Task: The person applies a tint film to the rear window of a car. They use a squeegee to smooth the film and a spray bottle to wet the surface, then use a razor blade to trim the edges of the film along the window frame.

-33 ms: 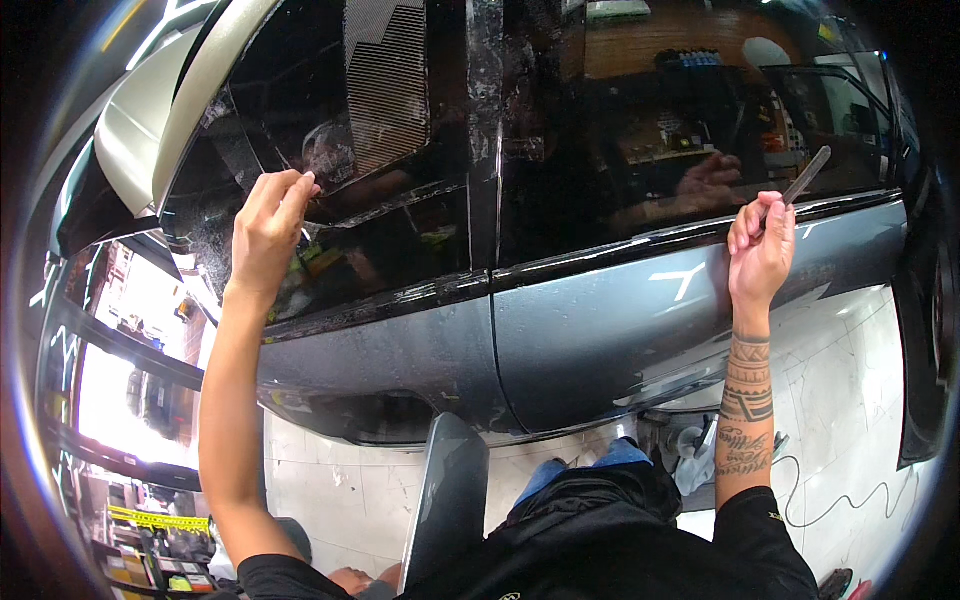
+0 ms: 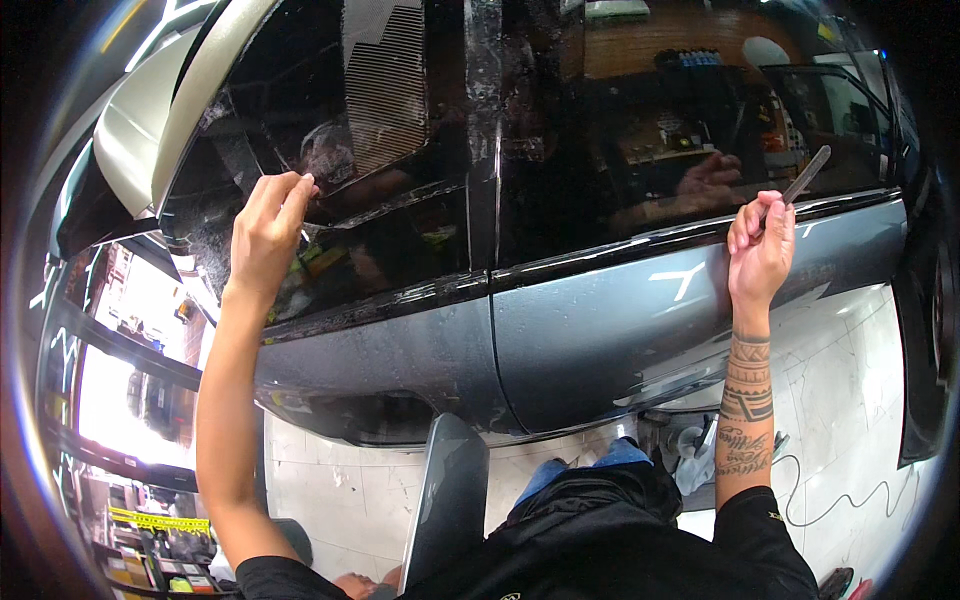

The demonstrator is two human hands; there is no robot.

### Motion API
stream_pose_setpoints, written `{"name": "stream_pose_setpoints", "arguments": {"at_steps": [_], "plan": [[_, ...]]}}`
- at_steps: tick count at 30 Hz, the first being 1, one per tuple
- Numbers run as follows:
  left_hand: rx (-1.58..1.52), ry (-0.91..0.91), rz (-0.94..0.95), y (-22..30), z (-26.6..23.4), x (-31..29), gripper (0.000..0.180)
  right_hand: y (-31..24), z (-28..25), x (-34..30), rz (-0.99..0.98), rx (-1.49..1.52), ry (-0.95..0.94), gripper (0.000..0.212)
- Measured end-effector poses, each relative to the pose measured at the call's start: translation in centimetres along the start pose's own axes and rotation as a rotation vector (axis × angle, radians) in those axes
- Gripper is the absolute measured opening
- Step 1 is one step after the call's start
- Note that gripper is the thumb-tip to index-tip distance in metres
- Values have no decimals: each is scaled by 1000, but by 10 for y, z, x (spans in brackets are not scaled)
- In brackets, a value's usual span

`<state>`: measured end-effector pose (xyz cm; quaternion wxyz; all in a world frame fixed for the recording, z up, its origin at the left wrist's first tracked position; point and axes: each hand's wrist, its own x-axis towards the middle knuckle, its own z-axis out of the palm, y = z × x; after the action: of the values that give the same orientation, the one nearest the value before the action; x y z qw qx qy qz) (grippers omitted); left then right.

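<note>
My left hand (image 2: pixel 267 222) is raised in front of the dark, wet car window (image 2: pixel 400 215) on the left. Its thumb and fingers are pinched together; what they hold, if anything, is too small to make out. A pale streaked line runs across the glass to the right of this hand. My right hand (image 2: pixel 762 245) is closed around a slim grey flat tool (image 2: pixel 806 176), its free end tilted up and to the right. That hand is in front of the lower edge of the other dark window (image 2: pixel 620 150), near the black trim strip.
Below the windows runs the grey car door panel (image 2: pixel 600 330), beaded with water at the left. A champagne-coloured car part (image 2: pixel 135 140) stands at far left. A grey upright panel (image 2: pixel 447 500) is beside my body. A dark cable (image 2: pixel 840 505) lies on the tiled floor.
</note>
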<state>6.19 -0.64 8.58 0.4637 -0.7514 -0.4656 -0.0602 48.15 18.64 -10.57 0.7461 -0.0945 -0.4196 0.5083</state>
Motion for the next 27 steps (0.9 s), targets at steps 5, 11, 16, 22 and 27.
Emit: {"name": "stream_pose_setpoints", "arguments": {"at_steps": [5,11,16,22,27], "plan": [[106,-17,80,9,-4,6,22,2,-1,0,-6,11,-13,19],[264,-91,97,8,0,8,11,2,-1,1,-13,7,-9,20],[240,-93,104,6,2,18,13,1,-4,1,-14,-6,4,20],[-15,-129,-1,-18,1,18,12,3,0,-2,18,3,15,21],[-316,-12,-272,-9,-10,11,11,1,-2,0,16,23,26,20]]}}
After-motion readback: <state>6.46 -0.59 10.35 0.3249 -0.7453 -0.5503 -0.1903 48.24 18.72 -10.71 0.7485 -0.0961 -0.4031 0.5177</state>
